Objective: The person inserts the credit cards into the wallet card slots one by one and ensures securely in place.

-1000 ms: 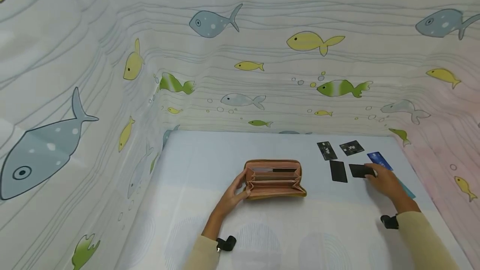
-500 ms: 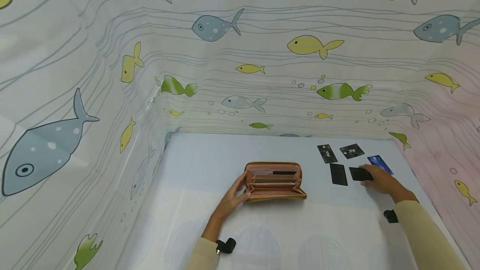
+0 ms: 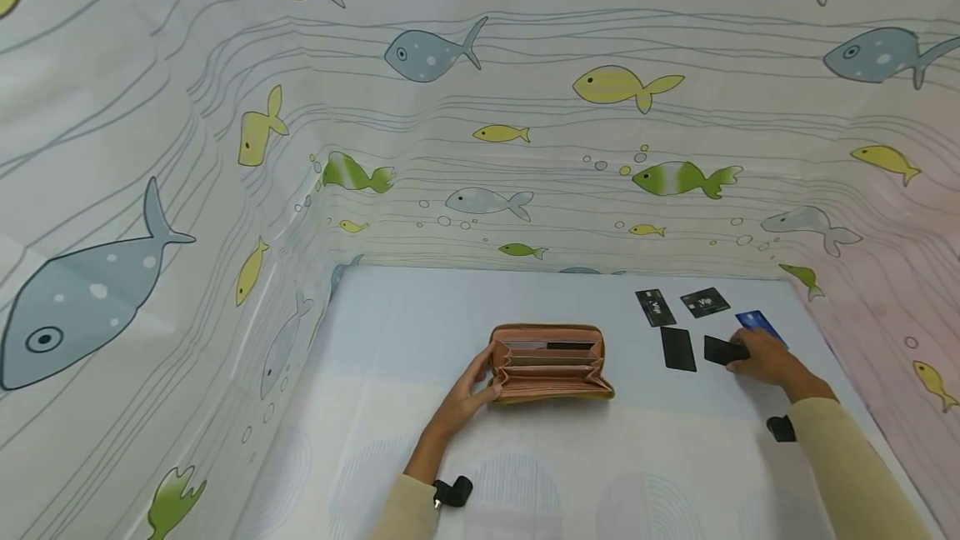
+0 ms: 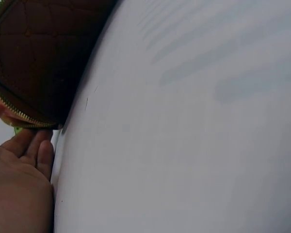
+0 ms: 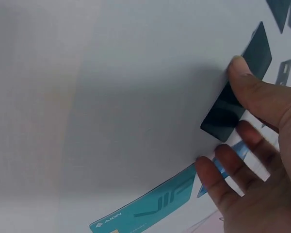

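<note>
A left hand (image 3: 459,397) rests with relaxed fingers against the left end of an open pink wallet (image 3: 550,360) at the table's (image 3: 420,315) middle. Near the right edge, a right hand (image 3: 765,358) pinches a black card (image 3: 722,349) among other cards.

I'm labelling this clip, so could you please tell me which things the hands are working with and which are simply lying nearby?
In hand:
- open wallet, touched by left hand
- black card, pinched by right hand

Lying about:
- two VIP cards
- plain black card
- blue card
- teal card
</note>
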`<state>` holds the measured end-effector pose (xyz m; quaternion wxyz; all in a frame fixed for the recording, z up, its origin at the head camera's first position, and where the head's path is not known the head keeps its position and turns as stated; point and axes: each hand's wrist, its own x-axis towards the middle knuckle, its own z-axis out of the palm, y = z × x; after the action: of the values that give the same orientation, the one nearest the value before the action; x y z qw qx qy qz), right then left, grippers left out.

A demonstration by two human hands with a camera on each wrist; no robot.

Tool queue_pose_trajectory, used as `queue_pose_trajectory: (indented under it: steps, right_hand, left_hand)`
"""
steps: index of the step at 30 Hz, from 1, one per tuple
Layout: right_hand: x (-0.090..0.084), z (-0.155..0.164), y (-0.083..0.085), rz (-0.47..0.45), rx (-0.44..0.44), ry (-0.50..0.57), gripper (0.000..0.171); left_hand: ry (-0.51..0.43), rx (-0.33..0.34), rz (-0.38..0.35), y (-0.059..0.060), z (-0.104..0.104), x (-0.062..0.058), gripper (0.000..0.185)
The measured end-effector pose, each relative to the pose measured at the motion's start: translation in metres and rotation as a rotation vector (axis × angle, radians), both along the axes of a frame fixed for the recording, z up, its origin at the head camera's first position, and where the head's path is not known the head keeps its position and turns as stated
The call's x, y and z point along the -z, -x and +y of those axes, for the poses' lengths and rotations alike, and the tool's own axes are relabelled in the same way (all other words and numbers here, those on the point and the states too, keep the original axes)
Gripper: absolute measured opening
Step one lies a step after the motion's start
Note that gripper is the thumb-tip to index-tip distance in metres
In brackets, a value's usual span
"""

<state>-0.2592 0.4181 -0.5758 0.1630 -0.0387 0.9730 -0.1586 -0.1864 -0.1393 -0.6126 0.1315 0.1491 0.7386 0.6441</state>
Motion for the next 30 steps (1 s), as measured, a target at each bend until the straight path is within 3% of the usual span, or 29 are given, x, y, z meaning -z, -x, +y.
queue_pose_trajectory:
  steps: [6, 16, 18, 24, 25, 30]
  right_hand:
    - [-0.003, 0.003, 0.003, -0.097, 0.081, -0.016, 0.063]
    - [-0.002, 0.001, -0.001, -0.113, 0.163, 0.012, 0.075]
    - [-0.001, 0.001, -0.003, -0.106, 0.160, 0.008, 0.070]
    - [-0.005, 0.006, -0.008, 0.007, 0.066, -0.004, 0.037]
    - [-0.006, 0.007, -0.008, 0.022, 0.060, -0.004, 0.034]
    - [-0.018, 0.008, -0.012, -0.004, 0.098, 0.014, 0.031]
  left_hand:
    - [-0.011, -0.002, 0.005, -0.001, 0.000, 0.003, 0.071]
    - [0.020, -0.008, 0.002, -0.001, -0.001, -0.001, 0.071]
    - [0.014, 0.000, -0.007, -0.001, -0.001, -0.007, 0.071]
    - [0.007, -0.003, -0.015, 0.000, 0.001, -0.007, 0.072]
    - [0.008, -0.011, -0.002, 0.001, 0.001, -0.002, 0.071]
    - [0.005, -0.005, 0.028, 0.003, 0.002, -0.001, 0.071]
